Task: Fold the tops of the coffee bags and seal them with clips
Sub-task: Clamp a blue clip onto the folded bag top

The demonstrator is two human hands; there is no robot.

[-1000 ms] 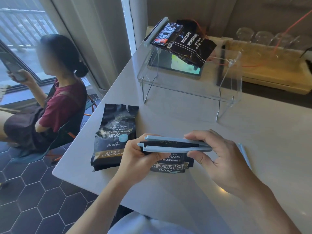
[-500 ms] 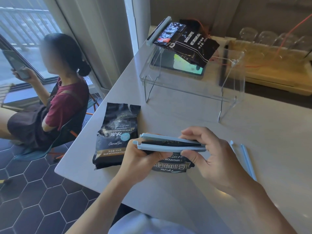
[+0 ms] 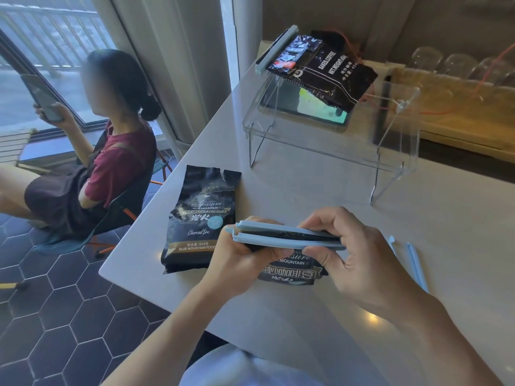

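A dark coffee bag point(image 3: 289, 270) lies on the white table point(image 3: 418, 218) in front of me, its folded top between the two bars of a long light-blue clip point(image 3: 278, 235). My left hand point(image 3: 239, 263) grips the bag and the clip's left end. My right hand point(image 3: 356, 257) pinches the clip's right end, thumb below and fingers above. The bars stand slightly apart at the left end. A second dark coffee bag point(image 3: 200, 221) lies flat to the left, top unfolded. A third bag point(image 3: 323, 71) with a blue clip point(image 3: 274, 48) on its top rests on a clear stand.
The clear acrylic stand point(image 3: 328, 151) holds a lit tablet point(image 3: 320, 110) at the table's far side. A spare blue clip point(image 3: 415, 263) lies to the right of my hand. A person sits left of the table on a chair, holding a phone. Glasses stand at the back right.
Both hands have stayed on the clip and bag; the camera has shifted, so the spare clip at the right shows more. The clip sits tilted slightly down to the right.
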